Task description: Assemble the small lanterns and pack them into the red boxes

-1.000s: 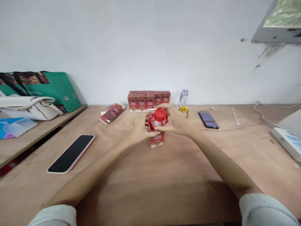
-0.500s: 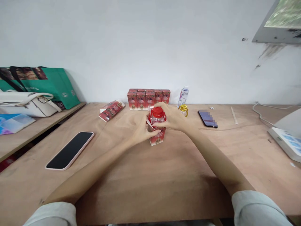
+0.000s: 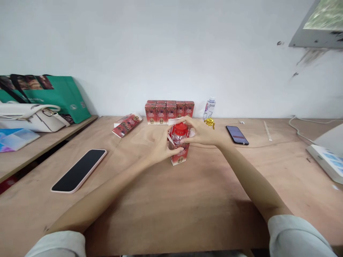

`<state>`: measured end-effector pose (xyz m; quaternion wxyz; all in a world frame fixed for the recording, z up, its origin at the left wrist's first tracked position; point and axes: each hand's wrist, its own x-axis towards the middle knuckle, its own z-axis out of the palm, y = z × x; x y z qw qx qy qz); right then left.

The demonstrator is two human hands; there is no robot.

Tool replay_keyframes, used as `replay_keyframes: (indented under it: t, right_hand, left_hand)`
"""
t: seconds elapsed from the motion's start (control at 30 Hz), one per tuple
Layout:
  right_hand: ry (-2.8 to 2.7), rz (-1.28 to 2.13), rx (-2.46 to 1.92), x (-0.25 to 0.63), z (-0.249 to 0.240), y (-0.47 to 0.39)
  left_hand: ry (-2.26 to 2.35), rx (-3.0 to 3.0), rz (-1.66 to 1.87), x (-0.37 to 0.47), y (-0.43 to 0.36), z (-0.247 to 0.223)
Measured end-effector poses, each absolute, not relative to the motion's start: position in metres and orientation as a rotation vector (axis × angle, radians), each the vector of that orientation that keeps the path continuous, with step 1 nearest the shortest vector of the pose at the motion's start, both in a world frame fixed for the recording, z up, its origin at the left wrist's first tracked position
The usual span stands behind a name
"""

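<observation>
A red printed carton stands upright on the table with its top flaps open. Inside it sits a clear container with a red lid, its upper part showing above the carton's front edge. My left hand is wrapped around the carton's left side, thumb across the front. My right hand curves over the carton's top right, fingers at the raised back flap and thumb by the front right edge. Some fingertips are hidden behind the flaps.
Several red boxes stand against the wall. Flattened cartons lie left of them. A bottle and a gold-lidded container stand behind my right hand. Phones lie left and right; a white bag is far left.
My right hand has shifted slightly right, off the red lid towards the carton's flaps, so more of the lid shows. My left hand keeps its hold.
</observation>
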<state>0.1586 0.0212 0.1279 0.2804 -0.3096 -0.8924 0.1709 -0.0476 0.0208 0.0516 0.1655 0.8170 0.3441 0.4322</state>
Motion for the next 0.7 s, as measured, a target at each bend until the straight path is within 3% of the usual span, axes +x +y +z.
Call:
replay_keyframes:
  t: [0.3, 0.7]
  right_hand:
    - [-2.49, 0.312, -0.855, 0.152, 0.121, 0.026]
    - [-2.628, 0.324, -0.857, 0.156, 0.123, 0.029]
  left_hand:
    - [0.983, 2.344, 1.216, -0.047, 0.019, 0.051]
    - [0.832, 2.231, 1.422, -0.038, 0.026, -0.004]
